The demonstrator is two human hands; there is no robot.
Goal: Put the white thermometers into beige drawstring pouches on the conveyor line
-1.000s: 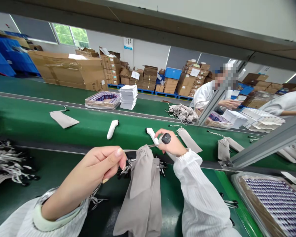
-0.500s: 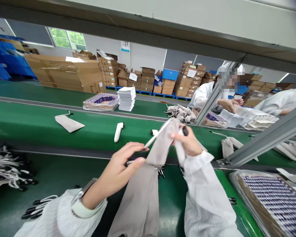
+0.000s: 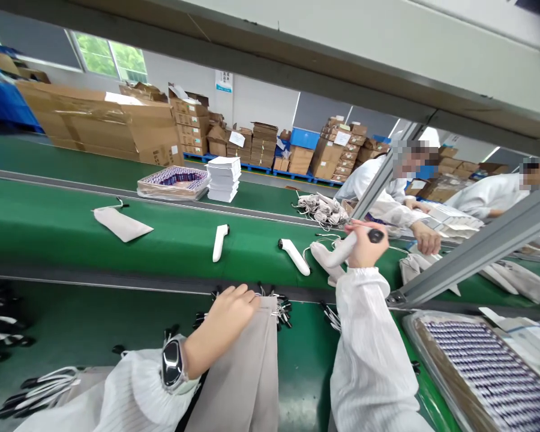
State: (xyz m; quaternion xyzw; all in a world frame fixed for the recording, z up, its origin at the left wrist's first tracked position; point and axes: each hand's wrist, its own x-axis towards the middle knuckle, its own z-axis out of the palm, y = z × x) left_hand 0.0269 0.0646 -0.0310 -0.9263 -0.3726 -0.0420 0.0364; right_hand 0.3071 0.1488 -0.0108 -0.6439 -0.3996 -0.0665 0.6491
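Observation:
My left hand (image 3: 234,315) lies over the top end of a stack of grey cloth pouches (image 3: 247,378), its fingers curled together on the uppermost pouch near the drawstrings. Above the green belt, my right hand (image 3: 366,246) is closed around a white angled handheld device (image 3: 343,251) with a round black end facing me. Just below and left of it a grey pouch (image 3: 326,267) with a white cord rests on the belt; I cannot tell whether the two touch. Two similar white devices, one nearer (image 3: 294,258) and one farther left (image 3: 219,243), lie on the belt.
Another grey pouch (image 3: 123,225) lies on the belt at left. Black-tipped cords (image 3: 40,387) are bunched at lower left. A metal post (image 3: 468,246) slants at right, beside a tray of striped small items (image 3: 481,366). Two co-workers in white (image 3: 371,180) work across the belt.
My right hand has moved right and away from the grey cloth between my hands. My left hand has let go of the white cord and come down onto the pouch stack.

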